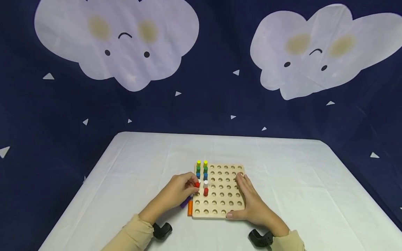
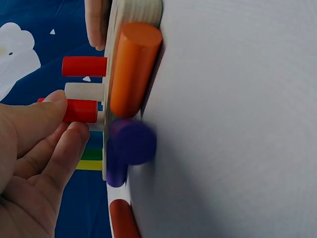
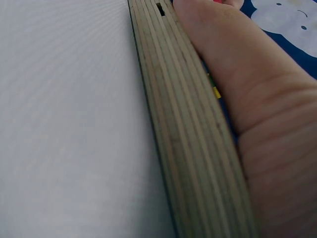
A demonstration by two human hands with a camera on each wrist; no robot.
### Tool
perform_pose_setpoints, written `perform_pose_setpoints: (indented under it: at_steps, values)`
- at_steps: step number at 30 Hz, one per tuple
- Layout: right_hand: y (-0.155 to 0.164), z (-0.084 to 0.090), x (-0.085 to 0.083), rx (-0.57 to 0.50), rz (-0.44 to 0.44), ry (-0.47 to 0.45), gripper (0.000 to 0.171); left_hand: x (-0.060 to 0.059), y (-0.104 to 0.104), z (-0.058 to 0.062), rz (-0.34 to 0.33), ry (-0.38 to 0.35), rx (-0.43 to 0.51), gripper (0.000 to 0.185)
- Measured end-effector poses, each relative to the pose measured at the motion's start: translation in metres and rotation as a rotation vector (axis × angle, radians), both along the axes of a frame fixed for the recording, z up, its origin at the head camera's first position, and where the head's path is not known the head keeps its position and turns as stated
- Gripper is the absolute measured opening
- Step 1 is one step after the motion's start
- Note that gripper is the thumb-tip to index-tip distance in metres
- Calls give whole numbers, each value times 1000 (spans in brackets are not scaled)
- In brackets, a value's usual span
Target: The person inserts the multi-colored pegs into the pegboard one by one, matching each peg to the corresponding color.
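Observation:
A wooden pegboard (image 1: 218, 198) with rows of round holes lies on the table. My left hand (image 1: 179, 191) pinches a red peg (image 2: 81, 110) between thumb and fingers at the board's left edge. In the left wrist view the peg's lower end is close over the board. Two columns on the left hold yellow (image 1: 205, 163), green, blue and white pegs (image 1: 205, 184); a second red peg (image 1: 206, 192) stands in the inner column. Fingers partly cover the outer white peg. My right hand (image 1: 252, 204) rests on the board's right side, thumb at the front edge, fingers extended.
An orange peg (image 1: 190, 208) and purple pegs (image 1: 185, 203) lie along the board's left side, below the left hand. Another orange-red peg (image 2: 124, 220) lies further along. A white cloth (image 1: 150, 157) covers the table, with a dark blue cloud-patterned backdrop (image 1: 216, 104) behind it.

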State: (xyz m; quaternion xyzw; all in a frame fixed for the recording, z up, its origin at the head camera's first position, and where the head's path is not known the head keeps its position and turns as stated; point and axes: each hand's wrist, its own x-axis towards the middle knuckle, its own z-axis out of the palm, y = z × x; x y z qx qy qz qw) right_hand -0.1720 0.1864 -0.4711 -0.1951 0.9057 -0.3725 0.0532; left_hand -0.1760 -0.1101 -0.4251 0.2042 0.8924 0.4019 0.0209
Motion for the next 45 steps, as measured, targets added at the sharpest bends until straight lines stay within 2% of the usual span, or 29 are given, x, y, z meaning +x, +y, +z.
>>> perform_pose_setpoints:
  at_steps: [10,29,33,39,42,45]
  values:
    - [-1,1,0,-2,5,-9,140,2,3,-5,10,-5,-5,10]
    - [-2,6,-2,-14,10,-30,141,3,2,-2,-2,-27,-44,10]
    - [-2,5,-2,-13,11,-32,141,3,2,-3,-3,-39,-61,11]
    - [-3,5,-1,-14,11,-36,141,4,-1,-4,3,-77,-35,16]
    - [-2,5,0,-12,8,-37,141,4,-8,-1,30,-75,-16,17]
    - [-2,6,0,-8,2,-35,141,4,-19,2,101,-34,-7,16]
